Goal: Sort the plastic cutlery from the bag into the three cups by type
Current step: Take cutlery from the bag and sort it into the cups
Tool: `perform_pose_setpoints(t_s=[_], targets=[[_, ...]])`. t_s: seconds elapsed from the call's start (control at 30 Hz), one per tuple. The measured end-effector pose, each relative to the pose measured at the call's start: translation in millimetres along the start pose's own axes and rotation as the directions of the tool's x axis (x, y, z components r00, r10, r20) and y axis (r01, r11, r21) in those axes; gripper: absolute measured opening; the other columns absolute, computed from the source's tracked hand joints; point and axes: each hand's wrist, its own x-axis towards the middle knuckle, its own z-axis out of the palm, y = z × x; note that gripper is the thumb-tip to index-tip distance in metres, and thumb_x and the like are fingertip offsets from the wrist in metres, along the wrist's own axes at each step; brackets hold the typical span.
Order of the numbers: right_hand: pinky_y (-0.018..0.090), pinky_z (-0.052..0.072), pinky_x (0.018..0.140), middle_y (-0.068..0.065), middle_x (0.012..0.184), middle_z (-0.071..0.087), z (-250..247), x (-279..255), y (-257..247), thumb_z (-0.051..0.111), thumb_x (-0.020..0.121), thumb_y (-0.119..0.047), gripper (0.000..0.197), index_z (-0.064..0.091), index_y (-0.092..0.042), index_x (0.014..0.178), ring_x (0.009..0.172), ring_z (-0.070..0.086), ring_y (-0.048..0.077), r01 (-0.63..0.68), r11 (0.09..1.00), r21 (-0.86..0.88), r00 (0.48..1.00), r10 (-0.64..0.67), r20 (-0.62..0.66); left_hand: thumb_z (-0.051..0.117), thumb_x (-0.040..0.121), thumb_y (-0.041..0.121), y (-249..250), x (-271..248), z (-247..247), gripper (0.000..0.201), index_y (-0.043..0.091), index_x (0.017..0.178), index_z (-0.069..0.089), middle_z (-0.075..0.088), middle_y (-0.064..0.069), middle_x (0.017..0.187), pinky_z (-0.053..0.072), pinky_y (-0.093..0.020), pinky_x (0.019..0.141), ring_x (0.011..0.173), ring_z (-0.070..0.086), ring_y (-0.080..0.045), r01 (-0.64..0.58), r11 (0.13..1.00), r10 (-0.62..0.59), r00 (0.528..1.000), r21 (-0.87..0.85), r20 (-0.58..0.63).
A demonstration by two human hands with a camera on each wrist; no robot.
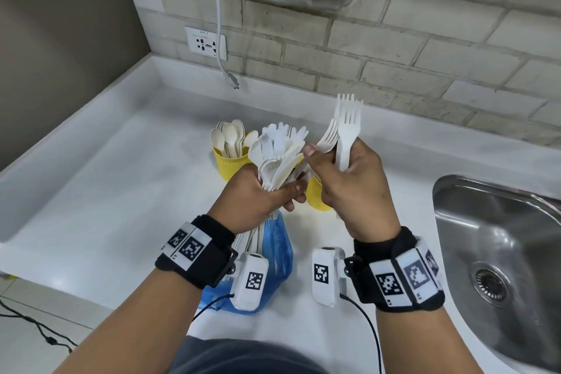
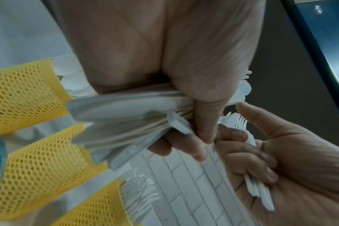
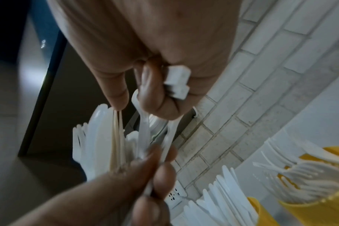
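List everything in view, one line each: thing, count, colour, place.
mixed cutlery bundle: one bunch, white and cream, gripped in the left hand above the cups
forks: a few, white, held upright in the right hand
mesh cups: three, yellow, in a row on the counter; one holds spoons, one knives, one forks
spoons: several, cream, standing in the far-left cup
plastic bag: one, blue, on the counter below the left hand
counter: one, white
sink: one, steel, at the right
wall socket: one, white, on the tiled wall
cable: one, white, hanging unplugged
left hand: grips the bundle
right hand: holds the forks
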Motion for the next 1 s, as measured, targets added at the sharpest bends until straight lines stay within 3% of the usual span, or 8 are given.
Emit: perform_pose_setpoints(t_s=[0.07, 0.13, 0.23, 0.43, 0.57, 0.7, 0.83, 1.0], targets=[[0.021, 0.039, 0.048, -0.004, 0.057, 0.056, 1, 1, 3, 0.075, 0.093, -0.016, 0.018, 0.062, -0.017, 0.081, 0.045, 0.049, 0.009, 0.026, 1.0, -0.014, 0.998, -0.027, -0.06, 0.071, 0.097, 0.023, 0, 0, 1, 0.008, 0.015, 0.098, 0.075, 0.078, -0.008, 0.085, 0.058, -0.064, 0.076, 0.07, 0.071, -0.025, 0.007, 1.0, -0.007, 1.0, 0.005, -0.018], [0.017, 0.038, 0.047, -0.013, 0.056, 0.057, 1, 3, 4, 0.076, 0.092, -0.013, 0.021, 0.06, -0.018, 0.079, 0.044, 0.048, 0.002, 0.002, 0.999, 0.051, 0.994, 0.003, -0.105, 0.071, 0.097, 0.022, 1, -1, 2, 0.01, 0.013, 0.097, 0.076, 0.078, -0.008, 0.085, 0.059, -0.059, 0.079, 0.069, 0.07, -0.023, 0.006, 1.0, -0.006, 1.0, 0.014, -0.025], [0.025, 0.036, 0.053, -0.017, 0.055, 0.053, 2, 6, 6, 0.075, 0.088, -0.016, 0.021, 0.058, -0.02, 0.076, 0.045, 0.046, 0.004, -0.021, 0.991, 0.131, 0.98, 0.047, -0.195, 0.072, 0.097, 0.023, 4, -3, 3, 0.012, 0.011, 0.094, 0.076, 0.078, -0.007, 0.085, 0.059, -0.051, 0.076, 0.068, 0.069, -0.021, 0.0, 1.0, 0.0, 1.0, 0.018, -0.03], [0.024, 0.028, 0.045, 0.0, 0.057, 0.042, 5, 5, 2, 0.052, 0.1, -0.003, 0.018, 0.064, -0.006, 0.087, 0.041, 0.03, 0.015, -0.041, 0.921, 0.387, 0.951, 0.155, -0.269, 0.074, 0.095, 0.023, 9, -2, 2, 0.012, 0.011, 0.097, 0.075, 0.078, -0.006, 0.085, 0.058, -0.057, 0.08, 0.069, 0.07, -0.023, 0.014, 1.0, -0.014, 0.998, 0.012, -0.054], [0.023, 0.027, 0.042, 0.003, 0.06, 0.046, 7, 5, 5, 0.048, 0.107, -0.015, 0.031, 0.067, -0.003, 0.085, 0.038, 0.03, 0.013, -0.068, 0.94, 0.333, 0.967, 0.144, -0.209, 0.074, 0.094, 0.021, 12, -2, 6, 0.01, 0.012, 0.089, 0.077, 0.078, -0.004, 0.081, 0.061, -0.037, 0.076, 0.07, 0.072, -0.024, 0.027, 0.997, -0.019, 0.995, 0.074, -0.1], [0.023, 0.035, 0.044, -0.003, 0.056, 0.054, 8, 4, 13, 0.066, 0.098, -0.019, 0.022, 0.068, -0.012, 0.078, 0.042, 0.043, 0.012, -0.047, 0.983, 0.178, 0.975, 0.084, -0.205, 0.077, 0.091, 0.026, 14, -1, 10, 0.013, 0.014, 0.086, 0.078, 0.076, 0.002, 0.07, 0.053, -0.015, 0.068, 0.066, 0.073, -0.01, 0.051, 0.989, -0.029, 0.987, 0.141, -0.155], [0.025, 0.037, 0.044, -0.004, 0.05, 0.052, 11, 3, 11, 0.063, 0.1, -0.018, 0.029, 0.064, -0.017, 0.071, 0.041, 0.047, 0.014, -0.066, 0.985, 0.157, 0.975, 0.097, -0.201, 0.078, 0.09, 0.031, 14, -1, 12, 0.02, 0.012, 0.085, 0.079, 0.076, 0.004, 0.067, 0.048, -0.01, 0.063, 0.063, 0.071, -0.005, 0.081, 0.982, -0.051, 0.984, 0.172, -0.171], [0.034, 0.038, 0.053, 0.013, 0.051, 0.045, 6, 6, 4, 0.049, 0.101, -0.036, 0.038, 0.056, -0.014, 0.07, 0.045, 0.043, 0.026, 0.015, 0.976, 0.216, 0.965, 0.043, -0.26, 0.074, 0.094, 0.022, 18, -4, 11, 0.008, 0.015, 0.093, 0.077, 0.078, 0.003, 0.076, 0.053, -0.015, 0.069, 0.065, 0.071, -0.011, 0.055, 0.996, -0.048, 0.994, 0.071, -0.1]])
